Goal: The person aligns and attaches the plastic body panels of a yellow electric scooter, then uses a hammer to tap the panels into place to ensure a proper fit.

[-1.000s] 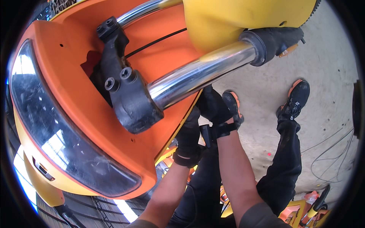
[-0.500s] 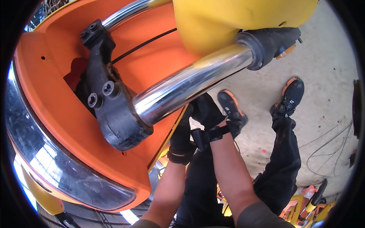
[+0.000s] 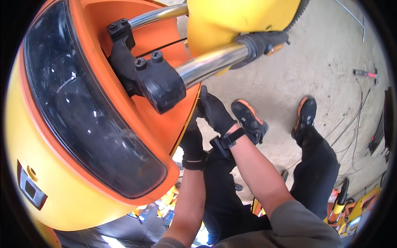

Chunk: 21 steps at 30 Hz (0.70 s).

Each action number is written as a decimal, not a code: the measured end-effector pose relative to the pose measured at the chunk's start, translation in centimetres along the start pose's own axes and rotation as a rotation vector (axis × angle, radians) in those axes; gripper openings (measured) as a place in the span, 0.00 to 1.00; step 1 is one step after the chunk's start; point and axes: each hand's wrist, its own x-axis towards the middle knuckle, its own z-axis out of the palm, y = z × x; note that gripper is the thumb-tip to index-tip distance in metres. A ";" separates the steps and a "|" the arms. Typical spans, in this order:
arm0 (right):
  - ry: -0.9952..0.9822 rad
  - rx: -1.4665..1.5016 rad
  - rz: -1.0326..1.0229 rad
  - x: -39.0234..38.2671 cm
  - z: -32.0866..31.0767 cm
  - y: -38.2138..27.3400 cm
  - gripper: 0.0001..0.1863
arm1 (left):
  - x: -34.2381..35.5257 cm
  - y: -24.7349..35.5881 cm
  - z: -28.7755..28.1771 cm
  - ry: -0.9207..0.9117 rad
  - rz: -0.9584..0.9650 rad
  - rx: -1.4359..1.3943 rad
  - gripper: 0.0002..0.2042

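One big orange-and-yellow shell [image 3: 163,134] fills the left side, its lower right edge beside both gloved hands. A yellow fender [image 3: 244,18] sits above, and a dark curved panel [image 3: 89,109] is set into the shell's front. A chrome tube [image 3: 219,64] runs into a black clamp [image 3: 161,84]. The right hand [image 3: 217,113] reaches up along the edge; the left hand [image 3: 191,142] is below it. Their fingers are partly hidden, so I cannot tell how closed they are or what they hold. Panel and clamp bolts [image 3: 141,63] look fitted; what remains is unclear. No container is discernible.
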 end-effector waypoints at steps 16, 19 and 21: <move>-0.204 -1.014 -0.967 1.6 -3.4 -4.0 0.36 | -0.9 -1.0 6.0 0.574 0.010 -0.353 0.17; -0.219 -0.938 -0.981 2.1 -3.2 -3.8 0.37 | -1.1 -0.5 5.3 0.526 0.036 -0.421 0.17; -0.209 -0.951 -1.035 2.5 -4.0 -3.1 0.38 | -1.6 -0.7 5.3 0.512 0.006 -0.400 0.17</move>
